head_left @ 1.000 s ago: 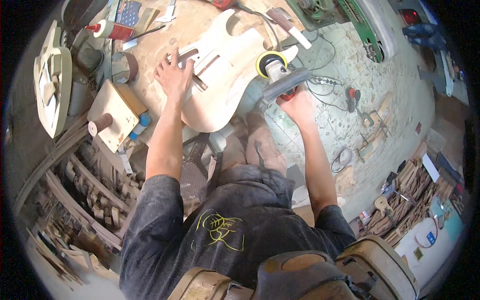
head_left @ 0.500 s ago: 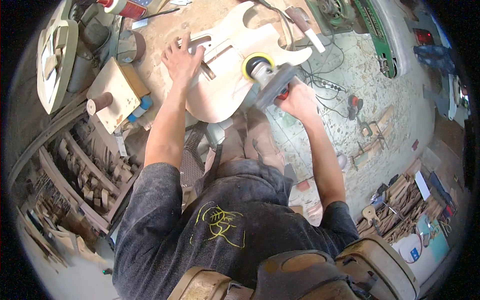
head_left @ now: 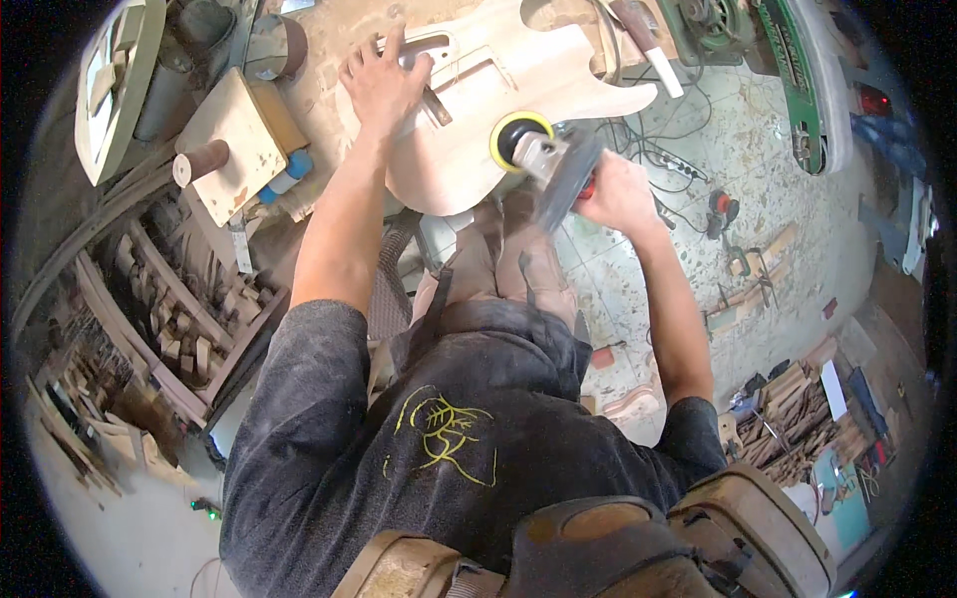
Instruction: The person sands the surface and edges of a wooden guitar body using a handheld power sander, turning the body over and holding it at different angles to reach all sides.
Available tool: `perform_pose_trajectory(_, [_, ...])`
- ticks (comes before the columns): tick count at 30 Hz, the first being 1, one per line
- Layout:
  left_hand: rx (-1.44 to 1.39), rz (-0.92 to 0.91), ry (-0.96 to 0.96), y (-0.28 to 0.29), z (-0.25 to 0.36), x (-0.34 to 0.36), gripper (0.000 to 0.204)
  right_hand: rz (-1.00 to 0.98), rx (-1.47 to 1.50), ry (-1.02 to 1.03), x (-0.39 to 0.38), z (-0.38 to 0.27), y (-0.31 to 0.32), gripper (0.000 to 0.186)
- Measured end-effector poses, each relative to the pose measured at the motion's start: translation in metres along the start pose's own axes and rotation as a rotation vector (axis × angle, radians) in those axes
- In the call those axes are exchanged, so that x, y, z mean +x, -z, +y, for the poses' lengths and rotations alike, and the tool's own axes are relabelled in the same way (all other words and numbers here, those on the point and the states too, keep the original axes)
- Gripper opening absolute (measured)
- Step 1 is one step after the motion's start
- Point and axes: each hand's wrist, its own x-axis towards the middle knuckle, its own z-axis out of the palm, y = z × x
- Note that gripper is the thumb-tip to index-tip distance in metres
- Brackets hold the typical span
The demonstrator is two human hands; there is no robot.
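A pale wooden electric-guitar body (head_left: 439, 174) with routed cavities lies on the workbench. My left hand (head_left: 384, 90) rests on its upper left part, fingers spread beside a cavity. In my right hand (head_left: 616, 194) is a power sander (head_left: 558, 169), its body blurred by motion. My fingers are wrapped round its grip, where a bit of red shows. The sander's round yellow-rimmed pad (head_left: 520, 140) is tilted at the guitar body's near right edge. Whether the pad touches the wood, I cannot tell.
A wooden block with a round handle (head_left: 224, 149) stands left of the guitar body. A brown-and-white handled tool (head_left: 648, 45) lies at the bench's right edge, near a green machine (head_left: 788, 75). Cables and a power strip (head_left: 678, 164) lie on the floor; wood offcuts (head_left: 189, 309) fill a lower-left rack.
The whole view has shifted, so the bench sits higher and further right. Relative to the guitar body, the sander has moved left and nearer me along its edge. My left hand stays on the wood.
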Motion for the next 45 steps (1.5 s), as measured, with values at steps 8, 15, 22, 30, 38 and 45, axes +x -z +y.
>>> perform_pose_trajectory(8, [0.018,-0.001,0.016,0.004,0.003,-0.002,0.067,0.01,-0.013,0.261,0.0,-0.008,-0.005,0.038])
perform_pose_trajectory(15, [0.001,0.014,0.006,0.0,0.0,-0.002,0.067,-0.029,0.031,0.239,0.008,-0.006,-0.006,0.038])
perform_pose_trajectory(22, [0.021,-0.018,0.022,0.003,-0.002,-0.001,0.069,-0.015,0.007,0.055,0.011,-0.013,0.003,0.035])
perform_pose_trajectory(30, [0.026,-0.112,0.062,0.006,-0.001,0.0,0.073,0.076,0.072,-0.076,-0.019,-0.004,-0.01,0.042])
perform_pose_trajectory(38, [0.023,-0.16,0.067,0.007,0.004,0.003,0.074,-0.031,0.193,-0.205,-0.087,-0.051,-0.041,0.042])
perform_pose_trajectory(45, [0.041,-0.185,0.077,0.007,0.005,0.004,0.074,0.166,0.353,-0.294,-0.076,-0.06,-0.051,0.043])
